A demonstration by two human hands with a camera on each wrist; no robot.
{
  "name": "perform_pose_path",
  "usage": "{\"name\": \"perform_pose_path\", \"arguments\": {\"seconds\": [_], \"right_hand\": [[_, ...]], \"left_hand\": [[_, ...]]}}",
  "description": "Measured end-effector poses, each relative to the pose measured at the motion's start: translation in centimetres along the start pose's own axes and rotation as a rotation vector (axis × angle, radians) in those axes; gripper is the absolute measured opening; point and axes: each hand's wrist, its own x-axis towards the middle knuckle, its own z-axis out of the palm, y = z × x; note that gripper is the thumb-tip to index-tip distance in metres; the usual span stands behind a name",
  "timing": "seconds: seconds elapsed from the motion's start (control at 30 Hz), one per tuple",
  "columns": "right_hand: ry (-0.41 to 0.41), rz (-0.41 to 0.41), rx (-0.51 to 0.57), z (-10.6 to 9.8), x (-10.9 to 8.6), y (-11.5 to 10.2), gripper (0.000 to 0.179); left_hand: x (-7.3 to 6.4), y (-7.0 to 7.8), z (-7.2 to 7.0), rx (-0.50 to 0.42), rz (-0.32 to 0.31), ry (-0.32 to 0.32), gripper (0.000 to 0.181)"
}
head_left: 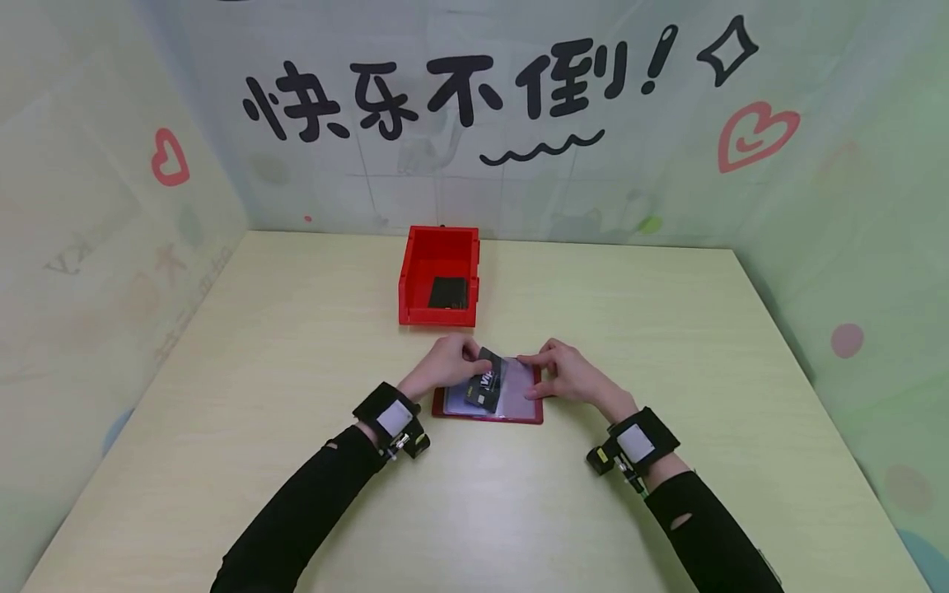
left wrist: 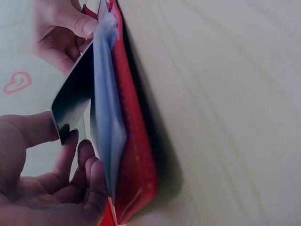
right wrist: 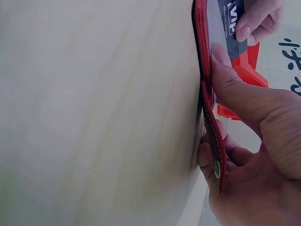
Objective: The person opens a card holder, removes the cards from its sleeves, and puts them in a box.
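Note:
A red card holder (head_left: 537, 416) with clear plastic sleeves (left wrist: 107, 113) lies spread on the table. My left hand (head_left: 452, 360) pinches a black VIP card (head_left: 485, 383) between thumb and fingers. The card is tilted over the sleeves, its lower end right at them. In the left wrist view, the card (left wrist: 75, 101) stands at an angle to the sleeve stack. My right hand (head_left: 567, 375) grips the holder's right edge, thumb on the sleeve side. In the right wrist view, a strap with a metal snap (right wrist: 217, 168) lies by the curled fingers of my right hand (right wrist: 254, 127).
A red open-top bin (head_left: 437, 317) stands behind the holder, near the back wall. Black cards (head_left: 448, 292) lie inside it. Both wrists wear black camera bands (head_left: 643, 445). Printed fabric walls (head_left: 445, 189) border the pale wooden table (head_left: 593, 296) at the back and sides.

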Motion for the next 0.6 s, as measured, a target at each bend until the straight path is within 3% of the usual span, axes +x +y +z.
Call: {"name": "perform_pose_path", "arguments": {"seconds": [0.27, 0.6], "right_hand": [[0.0, -0.006, 0.003, -0.06, -0.07, -0.11, 0.059], [0.008, -0.044, 0.0, -0.04, -0.09, 0.03, 0.059]], "left_hand": [[-0.49, -0.25, 0.07, -0.03, 0.023, 0.051, 0.023], [-0.98, -0.66, -0.62, -0.05, -0.031, 0.067, 0.032]]}}
